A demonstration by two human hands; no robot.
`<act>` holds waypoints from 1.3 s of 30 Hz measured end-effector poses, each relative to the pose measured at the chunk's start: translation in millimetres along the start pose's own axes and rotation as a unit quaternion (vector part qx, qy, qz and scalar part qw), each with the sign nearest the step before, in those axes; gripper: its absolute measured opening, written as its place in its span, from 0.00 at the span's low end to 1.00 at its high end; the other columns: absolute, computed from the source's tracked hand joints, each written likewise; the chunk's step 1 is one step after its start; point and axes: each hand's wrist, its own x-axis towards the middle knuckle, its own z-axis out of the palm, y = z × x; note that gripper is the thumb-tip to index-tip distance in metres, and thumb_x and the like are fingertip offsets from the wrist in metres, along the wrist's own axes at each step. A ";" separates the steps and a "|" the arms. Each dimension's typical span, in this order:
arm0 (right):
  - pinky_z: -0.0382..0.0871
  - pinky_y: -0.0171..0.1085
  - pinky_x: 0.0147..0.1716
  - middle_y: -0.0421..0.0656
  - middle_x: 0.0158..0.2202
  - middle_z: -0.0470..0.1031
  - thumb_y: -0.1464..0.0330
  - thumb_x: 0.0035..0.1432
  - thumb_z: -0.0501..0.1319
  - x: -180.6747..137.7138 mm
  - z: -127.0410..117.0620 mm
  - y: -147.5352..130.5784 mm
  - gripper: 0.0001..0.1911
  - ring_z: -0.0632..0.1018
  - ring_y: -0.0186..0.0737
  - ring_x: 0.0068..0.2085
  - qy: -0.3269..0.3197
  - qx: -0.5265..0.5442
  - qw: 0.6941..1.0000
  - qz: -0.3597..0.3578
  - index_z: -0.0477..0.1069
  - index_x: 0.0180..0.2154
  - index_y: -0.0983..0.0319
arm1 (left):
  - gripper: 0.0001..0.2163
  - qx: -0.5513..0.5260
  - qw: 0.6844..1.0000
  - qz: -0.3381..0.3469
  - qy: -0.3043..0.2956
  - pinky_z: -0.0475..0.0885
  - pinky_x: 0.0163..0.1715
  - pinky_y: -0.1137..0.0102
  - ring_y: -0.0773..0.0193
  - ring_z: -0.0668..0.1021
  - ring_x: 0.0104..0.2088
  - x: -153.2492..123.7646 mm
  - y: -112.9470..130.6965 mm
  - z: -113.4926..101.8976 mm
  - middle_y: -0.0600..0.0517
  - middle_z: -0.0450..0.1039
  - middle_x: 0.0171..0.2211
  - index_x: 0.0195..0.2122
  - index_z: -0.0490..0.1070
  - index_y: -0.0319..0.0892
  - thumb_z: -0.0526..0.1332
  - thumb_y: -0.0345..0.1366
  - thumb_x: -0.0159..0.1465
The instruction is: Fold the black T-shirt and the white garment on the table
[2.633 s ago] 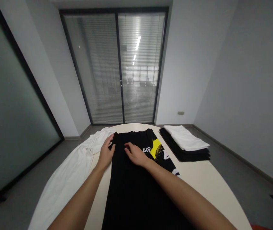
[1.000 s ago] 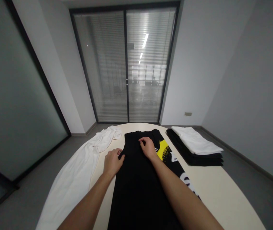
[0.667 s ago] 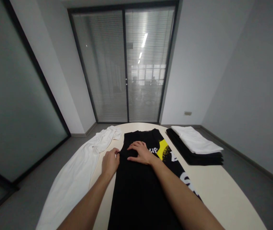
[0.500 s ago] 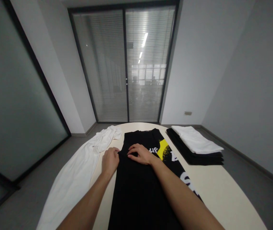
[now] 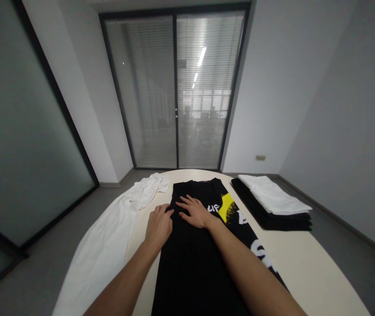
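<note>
A black T-shirt [image 5: 190,259] with a yellow and white print lies lengthwise on the cream oval table [image 5: 308,267], its left side folded over so the print shows only along the right. My left hand [image 5: 159,224] rests on the shirt's left edge, fingers together and laid flat on the cloth. My right hand [image 5: 194,211] lies flat and open on the folded part, fingers spread toward the collar. Both hands sit close together near the shirt's upper left.
A white garment [image 5: 108,237] is draped loosely over the table's left edge. At the right back stands a stack of folded black shirts [image 5: 273,215] with a folded white shirt [image 5: 274,197] on top. Glass doors with blinds stand beyond the table.
My right hand slid from the collar back toward my left hand and now lies flat. My left hand loosened its pinch on the shirt's edge and flattened onto it.
</note>
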 end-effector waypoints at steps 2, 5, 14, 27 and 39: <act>0.41 0.58 0.67 0.41 0.72 0.51 0.54 0.67 0.54 0.2 -1.9 -1.7 0.27 0.48 0.54 0.72 -0.015 0.001 1.000 0.000 0.62 0.65 0.47 | 0.14 0.021 1.000 -0.018 -0.001 0.67 0.49 0.59 0.50 0.72 0.53 -2.6 3.1 0.0 0.43 0.73 0.52 0.50 0.77 0.44 0.55 0.32 0.68; 0.40 0.59 0.67 0.39 0.72 0.49 0.50 0.67 0.53 0.3 -3.1 -3.5 0.28 0.46 0.57 0.72 -0.026 0.002 1.000 0.005 0.61 0.65 0.45 | 0.15 0.045 0.998 -0.047 0.002 0.69 0.45 0.59 0.50 0.74 0.47 -4.8 6.2 -1.2 0.42 0.75 0.46 0.47 0.77 0.42 0.52 0.38 0.71; 0.45 0.58 0.66 0.41 0.71 0.54 0.50 0.70 0.45 12.3 2.4 -5.6 0.28 0.51 0.56 0.71 -0.008 0.002 0.999 0.054 0.61 0.66 0.50 | 0.13 0.033 0.997 -0.069 0.011 0.68 0.43 0.62 0.52 0.75 0.45 -0.6 6.3 -0.7 0.43 0.75 0.43 0.44 0.76 0.41 0.52 0.37 0.71; 0.42 0.59 0.67 0.45 0.73 0.44 0.59 0.68 0.49 72.5 11.2 -21.4 0.31 0.46 0.57 0.72 -0.078 -0.039 0.992 0.094 0.54 0.69 0.55 | 0.10 0.033 0.997 -0.067 0.018 0.67 0.44 0.61 0.51 0.73 0.47 -6.6 8.5 1.2 0.43 0.72 0.44 0.46 0.74 0.42 0.56 0.37 0.68; 0.58 0.47 0.62 0.51 0.63 0.68 0.67 0.67 0.52 66.2 -6.5 -4.7 0.23 0.68 0.48 0.63 0.048 0.011 0.993 0.110 0.67 0.61 0.63 | 0.08 -0.131 0.986 -0.065 0.074 0.69 0.46 0.65 0.57 0.77 0.44 2.8 -5.4 14.2 0.47 0.74 0.41 0.42 0.75 0.41 0.55 0.29 0.68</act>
